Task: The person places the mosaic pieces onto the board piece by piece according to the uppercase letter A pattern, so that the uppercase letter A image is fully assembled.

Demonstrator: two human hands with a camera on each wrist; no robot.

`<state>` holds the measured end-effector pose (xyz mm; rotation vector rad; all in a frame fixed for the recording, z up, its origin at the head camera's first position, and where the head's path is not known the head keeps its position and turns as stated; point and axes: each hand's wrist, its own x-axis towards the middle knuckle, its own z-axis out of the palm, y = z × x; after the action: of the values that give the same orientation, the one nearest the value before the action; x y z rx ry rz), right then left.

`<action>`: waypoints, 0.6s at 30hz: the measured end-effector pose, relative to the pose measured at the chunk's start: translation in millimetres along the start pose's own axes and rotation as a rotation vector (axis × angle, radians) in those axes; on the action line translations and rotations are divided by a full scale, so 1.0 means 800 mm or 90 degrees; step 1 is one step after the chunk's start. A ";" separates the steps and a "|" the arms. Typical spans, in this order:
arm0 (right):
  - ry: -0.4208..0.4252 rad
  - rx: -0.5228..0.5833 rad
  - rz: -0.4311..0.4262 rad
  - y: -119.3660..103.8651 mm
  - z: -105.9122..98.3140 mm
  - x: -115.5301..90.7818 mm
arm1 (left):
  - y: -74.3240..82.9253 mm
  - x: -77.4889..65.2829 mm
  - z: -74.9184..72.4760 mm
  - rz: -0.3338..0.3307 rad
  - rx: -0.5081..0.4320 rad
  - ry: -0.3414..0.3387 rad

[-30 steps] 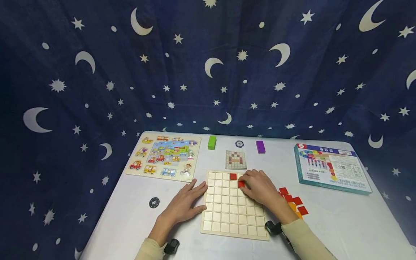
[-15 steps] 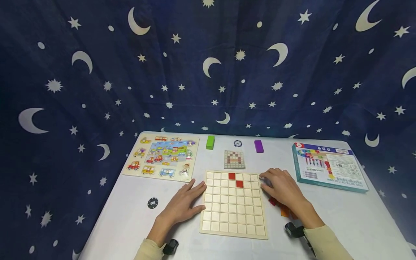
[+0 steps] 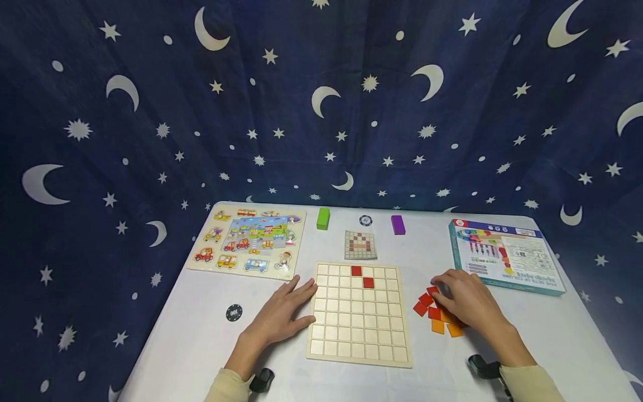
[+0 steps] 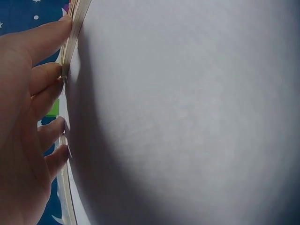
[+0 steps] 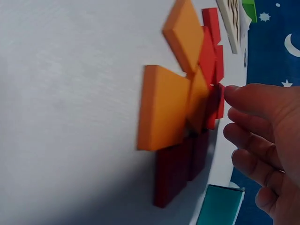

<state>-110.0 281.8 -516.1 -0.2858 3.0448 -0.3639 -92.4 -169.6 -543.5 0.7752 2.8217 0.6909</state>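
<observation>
A pale wooden grid board (image 3: pixel 358 324) lies flat in the middle of the table, with one red tile (image 3: pixel 356 271) in its far row and another red tile (image 3: pixel 368 283) diagonally below. My left hand (image 3: pixel 278 315) rests at the board's left edge, fingers spread; the left wrist view has its fingertips (image 4: pixel 65 23) against the board's side. My right hand (image 3: pixel 469 298) is over a loose pile of red and orange tiles, covering part of it. In the right wrist view the thumb tip is right beside a red tile (image 5: pixel 221 101), fingers loosely bent, nothing between them.
Behind the board lies a small pattern card (image 3: pixel 360 245), with a green block (image 3: pixel 323 219), a purple block (image 3: pixel 398 225) and a round chip (image 3: pixel 365 220) farther back. A vehicle puzzle board (image 3: pixel 241 267) is left, a black chip (image 3: pixel 234 312) nearer, a flat box (image 3: pixel 507 257) right.
My right hand has let go of the second red tile on the board and moved right to the tile pile. The left hand has stayed at the board's edge.
</observation>
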 end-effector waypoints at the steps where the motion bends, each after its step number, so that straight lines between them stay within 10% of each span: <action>1: 0.000 -0.001 0.000 0.001 0.002 -0.001 | 0.000 0.000 0.000 0.000 -0.001 0.000; 18: 0.035 -0.021 0.022 0.003 0.012 0.000 | -0.001 0.000 0.004 -0.006 -0.002 0.007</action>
<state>-109.7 282.0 -525.7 -0.2292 3.1078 -0.3239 -92.3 -169.0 -546.9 0.7604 2.8314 0.7004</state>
